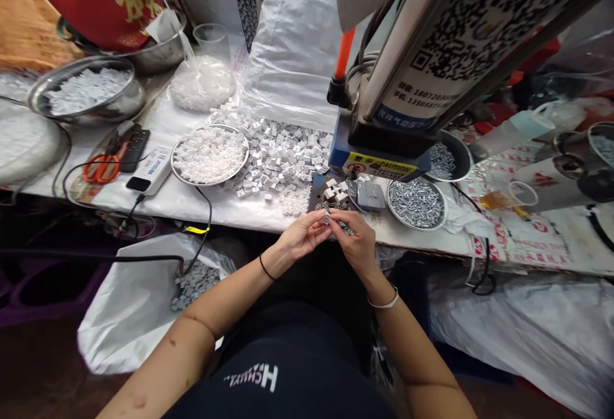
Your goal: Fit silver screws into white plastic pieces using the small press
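Observation:
My left hand and my right hand meet at the front edge of the bench, below the blue press base. Between their fingertips is a small shiny metal piece, too small to name; both hands pinch it. Just beyond the fingers lie several white plastic blocks on a dark plate. Beside them sits a grey metal block. To the right stands a round dish of metal pins. A small heap of white beads lies left of the plate.
White blocks are heaped across the bench. A dish of white pieces, a power strip, scissors and a steel bowl stand leftward. A white bag with grey parts hangs below. Cables cross the front edge.

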Motion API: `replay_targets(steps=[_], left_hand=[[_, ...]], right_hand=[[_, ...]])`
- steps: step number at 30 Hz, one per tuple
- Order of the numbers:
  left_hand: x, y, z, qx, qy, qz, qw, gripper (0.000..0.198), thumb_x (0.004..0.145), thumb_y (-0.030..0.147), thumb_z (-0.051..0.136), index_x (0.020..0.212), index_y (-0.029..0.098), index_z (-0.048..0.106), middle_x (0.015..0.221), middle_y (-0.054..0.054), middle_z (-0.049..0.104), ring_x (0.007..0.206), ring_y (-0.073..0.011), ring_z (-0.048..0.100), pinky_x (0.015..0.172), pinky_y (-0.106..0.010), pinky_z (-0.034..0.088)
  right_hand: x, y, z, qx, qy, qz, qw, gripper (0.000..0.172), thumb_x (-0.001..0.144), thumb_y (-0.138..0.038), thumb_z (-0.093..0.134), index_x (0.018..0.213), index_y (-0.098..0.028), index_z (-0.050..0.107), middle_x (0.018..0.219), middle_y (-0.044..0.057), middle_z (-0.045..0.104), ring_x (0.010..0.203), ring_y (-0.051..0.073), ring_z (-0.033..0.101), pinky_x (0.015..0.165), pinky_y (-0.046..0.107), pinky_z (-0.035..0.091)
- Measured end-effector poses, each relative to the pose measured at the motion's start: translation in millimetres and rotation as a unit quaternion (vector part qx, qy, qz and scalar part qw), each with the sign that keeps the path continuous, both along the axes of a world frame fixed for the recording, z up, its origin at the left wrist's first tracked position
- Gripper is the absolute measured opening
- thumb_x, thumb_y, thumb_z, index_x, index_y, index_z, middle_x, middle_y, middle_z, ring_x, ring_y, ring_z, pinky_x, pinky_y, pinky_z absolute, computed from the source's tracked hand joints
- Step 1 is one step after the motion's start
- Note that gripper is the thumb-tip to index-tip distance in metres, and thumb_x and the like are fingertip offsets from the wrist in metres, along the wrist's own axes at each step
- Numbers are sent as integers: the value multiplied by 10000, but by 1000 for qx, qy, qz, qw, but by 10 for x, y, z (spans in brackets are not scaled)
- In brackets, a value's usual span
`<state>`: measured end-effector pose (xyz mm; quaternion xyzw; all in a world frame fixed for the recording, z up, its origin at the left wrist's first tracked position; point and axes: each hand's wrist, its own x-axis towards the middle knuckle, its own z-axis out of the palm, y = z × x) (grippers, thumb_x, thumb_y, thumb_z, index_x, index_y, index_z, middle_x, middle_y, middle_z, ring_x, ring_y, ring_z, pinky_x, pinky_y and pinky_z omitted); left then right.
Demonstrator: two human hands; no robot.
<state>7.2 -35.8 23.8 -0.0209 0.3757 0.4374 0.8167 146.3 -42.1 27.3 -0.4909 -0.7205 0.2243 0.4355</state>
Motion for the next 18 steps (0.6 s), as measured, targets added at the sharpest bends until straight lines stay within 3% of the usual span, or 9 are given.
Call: replay_targets(steps=[9,18], left_hand=[[89,-95,4,44,64,33,996,92,735,202,689,812,151,686,842,-34,687,715,-98,628,676,-210,532],[151,-123,-56,41,65,74,994,121,695,248,719,758,153,679,725,-14,675,660,-93,617,657,-211,509]], right_hand=[[107,44,-152,170,-126,75,975,296,845,-161,553,1116,-254,627,1057,54,705,951,201,665,835,361,583],[109,41,-200,182,-113,89,973,291,831,-173,579,1109,-223,648,1096,84,688,1020,228,637,853,402,568]])
